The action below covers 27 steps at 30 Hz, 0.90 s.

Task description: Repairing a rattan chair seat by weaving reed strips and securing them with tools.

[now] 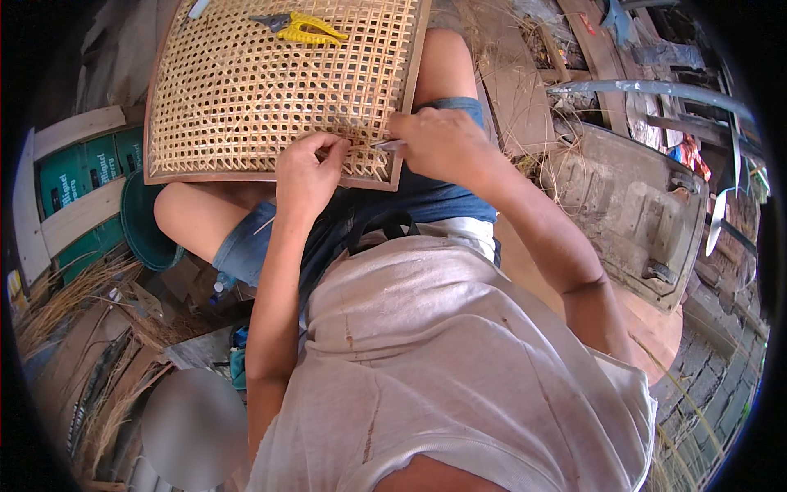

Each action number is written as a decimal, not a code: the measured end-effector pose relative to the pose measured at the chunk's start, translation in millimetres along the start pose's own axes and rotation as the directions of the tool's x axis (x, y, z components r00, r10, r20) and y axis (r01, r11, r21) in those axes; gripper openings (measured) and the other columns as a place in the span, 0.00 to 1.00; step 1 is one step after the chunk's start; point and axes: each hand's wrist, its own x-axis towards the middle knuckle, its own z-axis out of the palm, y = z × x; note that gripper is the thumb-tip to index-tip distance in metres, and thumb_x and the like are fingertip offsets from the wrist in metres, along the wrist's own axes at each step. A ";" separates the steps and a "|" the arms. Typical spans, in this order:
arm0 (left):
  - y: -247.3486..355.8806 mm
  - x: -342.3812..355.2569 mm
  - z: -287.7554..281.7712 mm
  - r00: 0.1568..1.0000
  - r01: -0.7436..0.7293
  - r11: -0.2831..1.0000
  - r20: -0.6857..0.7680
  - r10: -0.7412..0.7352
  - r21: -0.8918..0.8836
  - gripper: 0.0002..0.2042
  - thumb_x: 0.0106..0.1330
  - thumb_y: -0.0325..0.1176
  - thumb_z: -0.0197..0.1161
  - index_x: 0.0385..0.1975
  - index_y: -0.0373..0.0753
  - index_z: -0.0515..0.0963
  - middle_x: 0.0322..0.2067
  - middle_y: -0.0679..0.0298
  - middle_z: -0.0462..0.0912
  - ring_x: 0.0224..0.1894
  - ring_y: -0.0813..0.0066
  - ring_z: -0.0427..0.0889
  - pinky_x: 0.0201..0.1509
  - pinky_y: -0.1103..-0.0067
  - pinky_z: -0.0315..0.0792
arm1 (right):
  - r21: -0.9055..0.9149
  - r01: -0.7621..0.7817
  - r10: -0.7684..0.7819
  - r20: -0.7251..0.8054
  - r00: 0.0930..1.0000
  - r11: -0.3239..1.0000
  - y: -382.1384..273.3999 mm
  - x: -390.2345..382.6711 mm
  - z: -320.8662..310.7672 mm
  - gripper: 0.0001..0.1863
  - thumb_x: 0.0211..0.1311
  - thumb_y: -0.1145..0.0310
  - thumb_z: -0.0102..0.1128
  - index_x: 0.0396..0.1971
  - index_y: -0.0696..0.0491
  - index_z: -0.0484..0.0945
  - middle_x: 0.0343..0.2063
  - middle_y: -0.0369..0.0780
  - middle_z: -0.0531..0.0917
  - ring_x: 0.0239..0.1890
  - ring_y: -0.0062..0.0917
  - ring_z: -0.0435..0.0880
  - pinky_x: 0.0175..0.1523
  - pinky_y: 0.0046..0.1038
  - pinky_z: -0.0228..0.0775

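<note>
A panel of woven cane (238, 98) in a brown wooden frame lies across my lap, its near right corner between my hands. The thumb and fingers of my left hand (305, 174) are pinched together low over the weave, on what looks like a thin cane strand; the fingers hide most of it. A pale strip end (264, 225) shows beside my left wrist. Closed at the frame's right edge, my right hand (443, 146) grips a small metal blade (390, 145) pointing left toward the weave. Its handle is hidden in my fist.
Yellow-handled pruning shears (307, 29) rest on the panel's far part. To the left are a dark green bucket (146, 221) and green crates (86, 176) behind pale slats. A worn, moulded panel (623, 209) and a grey pipe (656, 88) lie at right, among loose cane strands.
</note>
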 end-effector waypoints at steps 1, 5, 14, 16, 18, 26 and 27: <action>-2.2 -4.3 2.0 0.999 -0.042 0.998 -0.010 0.043 0.056 0.07 0.64 0.31 0.68 0.34 0.34 0.85 0.31 0.51 0.86 0.34 0.53 0.87 0.38 0.67 0.79 | 0.012 -0.069 0.069 -0.012 0.998 0.998 -1.2 -5.5 -10.3 0.13 0.64 0.59 0.65 0.40 0.53 0.80 0.31 0.51 0.87 0.39 0.46 0.88 0.45 0.46 0.79; -8.4 -6.6 21.9 0.963 -0.234 0.959 -0.099 0.252 0.159 0.06 0.65 0.31 0.67 0.32 0.34 0.83 0.33 0.51 0.84 0.34 0.49 0.84 0.40 0.62 0.78 | 0.104 -0.068 0.085 -0.174 0.981 0.992 -10.4 -6.7 3.6 0.15 0.64 0.60 0.64 0.40 0.57 0.79 0.32 0.50 0.86 0.38 0.47 0.88 0.44 0.46 0.79; 4.0 -17.2 26.5 0.980 -0.156 0.983 -0.112 0.167 0.100 0.05 0.59 0.27 0.66 0.33 0.35 0.85 0.30 0.54 0.86 0.34 0.55 0.85 0.41 0.65 0.78 | -0.106 0.014 -0.032 -0.166 0.986 0.994 0.5 6.0 30.5 0.10 0.60 0.69 0.63 0.38 0.57 0.78 0.34 0.46 0.86 0.35 0.44 0.88 0.41 0.44 0.81; -0.9 -21.1 27.5 0.979 -0.130 0.985 -0.144 0.145 0.110 0.04 0.59 0.26 0.66 0.32 0.35 0.85 0.30 0.54 0.86 0.34 0.55 0.85 0.41 0.66 0.79 | -0.189 -0.112 0.118 0.021 0.993 0.976 9.6 -1.6 -16.1 0.09 0.60 0.72 0.62 0.39 0.58 0.77 0.32 0.47 0.86 0.32 0.46 0.88 0.39 0.45 0.81; 0.6 -18.5 27.1 0.982 -0.144 0.984 -0.105 0.155 0.102 0.05 0.59 0.26 0.66 0.33 0.35 0.85 0.30 0.54 0.86 0.34 0.55 0.85 0.41 0.67 0.79 | -0.195 -0.029 -0.023 -0.262 0.965 0.980 37.8 -7.9 5.4 0.08 0.56 0.73 0.59 0.36 0.59 0.80 0.24 0.49 0.87 0.29 0.44 0.89 0.36 0.41 0.82; 14.8 3.6 41.4 0.972 -0.184 0.859 0.041 0.231 -0.479 0.09 0.71 0.31 0.64 0.43 0.33 0.85 0.31 0.59 0.87 0.32 0.74 0.83 0.40 0.77 0.76 | -0.006 0.045 -0.045 -0.277 0.960 0.999 10.8 -17.5 -15.0 0.12 0.65 0.64 0.64 0.40 0.56 0.76 0.28 0.47 0.86 0.36 0.46 0.87 0.40 0.45 0.78; 11.9 6.5 37.1 0.971 -0.073 0.821 0.148 0.189 -0.567 0.10 0.73 0.32 0.65 0.44 0.32 0.85 0.31 0.64 0.86 0.32 0.85 0.77 0.37 0.83 0.72 | 0.008 0.077 -0.071 -0.299 0.952 0.997 7.3 -16.4 -15.7 0.12 0.66 0.63 0.63 0.41 0.56 0.76 0.29 0.47 0.86 0.37 0.46 0.87 0.41 0.44 0.78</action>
